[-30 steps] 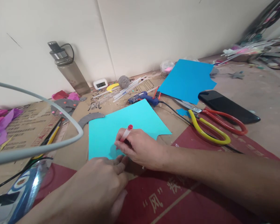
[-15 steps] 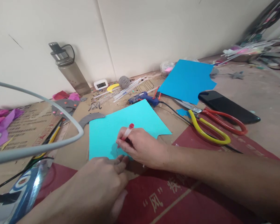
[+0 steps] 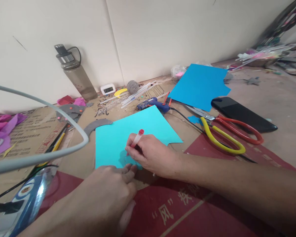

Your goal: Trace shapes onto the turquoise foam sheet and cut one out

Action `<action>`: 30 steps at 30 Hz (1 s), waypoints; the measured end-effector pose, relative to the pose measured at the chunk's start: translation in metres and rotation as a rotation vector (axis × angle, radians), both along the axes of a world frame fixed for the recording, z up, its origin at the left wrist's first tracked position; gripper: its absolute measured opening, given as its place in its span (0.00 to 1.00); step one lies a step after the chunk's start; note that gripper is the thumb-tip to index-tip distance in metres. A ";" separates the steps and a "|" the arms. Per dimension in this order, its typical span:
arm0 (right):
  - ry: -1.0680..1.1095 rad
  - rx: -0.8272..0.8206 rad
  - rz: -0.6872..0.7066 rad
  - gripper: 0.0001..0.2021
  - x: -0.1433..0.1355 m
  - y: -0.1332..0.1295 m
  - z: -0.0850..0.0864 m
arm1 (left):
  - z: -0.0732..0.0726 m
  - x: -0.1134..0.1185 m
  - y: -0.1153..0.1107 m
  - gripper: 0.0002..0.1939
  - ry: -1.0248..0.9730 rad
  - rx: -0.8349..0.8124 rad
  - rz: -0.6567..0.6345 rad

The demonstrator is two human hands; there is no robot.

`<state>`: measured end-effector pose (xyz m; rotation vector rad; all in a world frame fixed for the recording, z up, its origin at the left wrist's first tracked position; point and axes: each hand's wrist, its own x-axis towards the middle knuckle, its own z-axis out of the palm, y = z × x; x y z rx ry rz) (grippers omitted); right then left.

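Over turquoise paper (image 3: 111,143), red-ended pen (image 3: 137,138) is pinched by right hand (image 3: 151,153); paper is pressed by half-open left hand (image 3: 111,187).

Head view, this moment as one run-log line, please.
right hand: grips red-topped pen over turquoise sheet | left hand: on sheet's near edge | scissors: right of sheet, beside phone

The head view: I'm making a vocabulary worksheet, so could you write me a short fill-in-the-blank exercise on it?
1. The pen is held in the person's ____ hand.
2. One handle of the scissors is red and the other is ____.
3. The turquoise sheet is lighter than the other sheet, which is ____.
4. The phone beside the scissors is ____ in colour.
Missing words: right; yellow; blue; black.
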<state>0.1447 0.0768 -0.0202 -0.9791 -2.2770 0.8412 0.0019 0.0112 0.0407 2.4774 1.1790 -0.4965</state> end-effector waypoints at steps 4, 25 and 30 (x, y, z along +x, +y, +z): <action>0.009 -0.012 -0.006 0.09 0.000 0.000 -0.001 | 0.000 0.000 0.000 0.11 -0.021 -0.004 0.008; 0.021 -0.012 -0.043 0.09 0.000 0.000 -0.001 | 0.000 0.000 -0.001 0.10 0.025 -0.004 0.004; -0.006 -0.011 -0.062 0.09 0.000 0.000 0.000 | 0.000 -0.001 0.000 0.10 -0.005 -0.026 0.000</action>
